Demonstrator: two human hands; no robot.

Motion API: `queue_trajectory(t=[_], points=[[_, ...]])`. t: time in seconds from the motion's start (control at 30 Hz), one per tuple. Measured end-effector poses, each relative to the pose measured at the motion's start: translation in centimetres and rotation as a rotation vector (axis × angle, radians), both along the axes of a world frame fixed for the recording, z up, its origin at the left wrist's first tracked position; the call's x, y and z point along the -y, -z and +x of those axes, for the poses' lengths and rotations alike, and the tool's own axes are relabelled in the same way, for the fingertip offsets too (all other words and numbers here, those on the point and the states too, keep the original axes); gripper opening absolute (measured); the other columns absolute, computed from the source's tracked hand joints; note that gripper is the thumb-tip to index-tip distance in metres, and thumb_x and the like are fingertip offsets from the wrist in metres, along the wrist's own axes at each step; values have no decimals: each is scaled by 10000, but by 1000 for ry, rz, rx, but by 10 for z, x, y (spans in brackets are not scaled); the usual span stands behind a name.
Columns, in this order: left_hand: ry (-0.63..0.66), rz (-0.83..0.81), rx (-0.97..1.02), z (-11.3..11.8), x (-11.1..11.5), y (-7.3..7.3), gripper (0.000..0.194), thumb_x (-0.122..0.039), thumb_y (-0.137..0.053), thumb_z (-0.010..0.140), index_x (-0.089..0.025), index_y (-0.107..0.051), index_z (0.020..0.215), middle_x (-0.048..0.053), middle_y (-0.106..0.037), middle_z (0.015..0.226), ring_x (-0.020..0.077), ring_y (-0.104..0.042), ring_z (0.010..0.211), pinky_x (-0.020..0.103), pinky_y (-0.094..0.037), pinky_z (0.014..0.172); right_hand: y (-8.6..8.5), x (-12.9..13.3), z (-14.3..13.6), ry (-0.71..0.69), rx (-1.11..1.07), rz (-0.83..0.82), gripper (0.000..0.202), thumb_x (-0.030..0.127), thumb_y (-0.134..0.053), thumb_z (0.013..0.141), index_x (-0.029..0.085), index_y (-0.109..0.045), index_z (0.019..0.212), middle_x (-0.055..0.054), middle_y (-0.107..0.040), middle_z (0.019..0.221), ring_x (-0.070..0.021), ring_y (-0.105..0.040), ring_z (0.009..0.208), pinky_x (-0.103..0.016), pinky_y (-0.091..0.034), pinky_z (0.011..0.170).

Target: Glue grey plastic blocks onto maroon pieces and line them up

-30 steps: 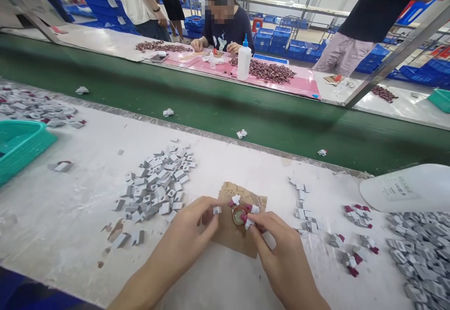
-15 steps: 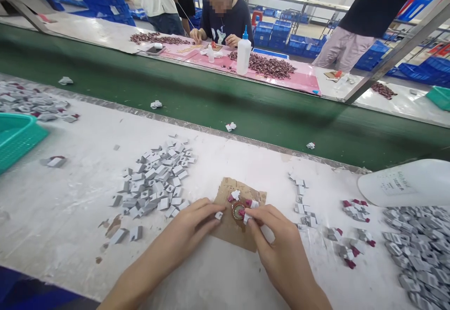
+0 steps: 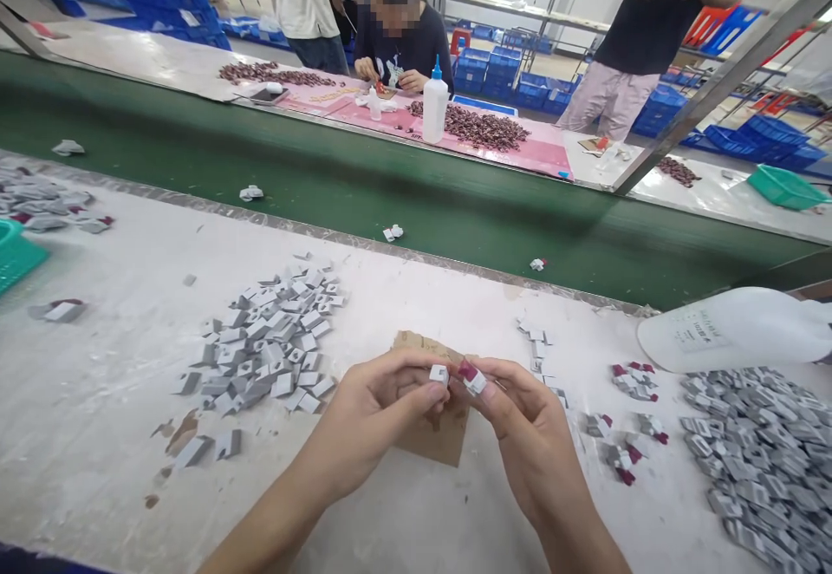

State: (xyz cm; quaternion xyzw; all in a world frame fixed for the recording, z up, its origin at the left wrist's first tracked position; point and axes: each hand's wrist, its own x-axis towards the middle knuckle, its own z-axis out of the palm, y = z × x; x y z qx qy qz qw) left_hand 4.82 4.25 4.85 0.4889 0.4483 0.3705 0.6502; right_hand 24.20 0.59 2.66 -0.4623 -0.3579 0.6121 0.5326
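My left hand [image 3: 383,418] pinches a small grey block [image 3: 439,375] between thumb and fingers. Close beside it, my right hand [image 3: 526,414] grips a white-grey piece with a dark red part [image 3: 471,377]. The two pieces are held near each other with a small gap between them. Beneath both hands lies a brown cardboard square [image 3: 432,444]; my fingers hide much of its upper part and whatever rests there. A heap of grey blocks [image 3: 273,340] is to the left of my hands. Several grey pieces with dark red parts [image 3: 633,381] sit to the right.
A white plastic bottle [image 3: 721,331] lies on its side at the right, behind a large grey pile [image 3: 767,444]. A green belt [image 3: 325,197] carrying several pieces runs beyond the table. Across it, a person [image 3: 403,45] sits at a pink-covered bench [image 3: 546,153]. A teal basket [image 3: 16,253] is at the left.
Both hands have lifted off the cardboard and come together, each with a piece. The right hand's red-and-white piece is now raised and turned. The view has shifted, and the belt pieces appear further left.
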Motion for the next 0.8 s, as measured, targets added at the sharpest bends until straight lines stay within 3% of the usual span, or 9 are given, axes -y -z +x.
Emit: queue_trajectory(t=[0.23,0.47,0.6,0.7,0.8], points=[[13,0,-8,8,0,-3,171,-361,-792,945,-284,-857,1083,35,-841,885,228,-789,792,360,-669,722,0,4,4,-27,19,40,163,381,-787,1022,309,-861,1147,-60,-882,1114,-283,-836,1075,-415,-699,932],[101,19,-58,4,0,3,159,-347,-774,978,-299,-852,1108,49,-850,1061,239,-800,952,370,-668,835,-3,6,6,-47,209,112,192,345,-737,1047,321,-868,1186,-54,-821,1096,-228,-790,997,-374,-682,929],[161,50,-86,0,-4,-1,117,-305,-775,949,-284,-850,1036,43,-837,996,218,-786,862,360,-662,796,-10,4,11,-127,269,147,199,362,-721,1044,296,-877,1148,-59,-805,1038,-231,-787,960,-386,-684,900],[234,50,-150,0,-18,-7,134,-363,-742,968,-263,-819,1013,45,-834,909,221,-783,781,357,-654,726,-18,-15,23,-241,278,120,205,377,-728,1026,269,-875,1118,-67,-842,1058,-254,-822,998,-394,-688,894],[220,124,-311,9,-52,-8,187,-407,-730,965,-239,-784,1028,28,-820,813,228,-785,728,348,-643,672,-17,-63,39,-242,588,196,226,304,-723,988,264,-857,1166,-69,-842,1209,-262,-815,1081,-409,-680,946]])
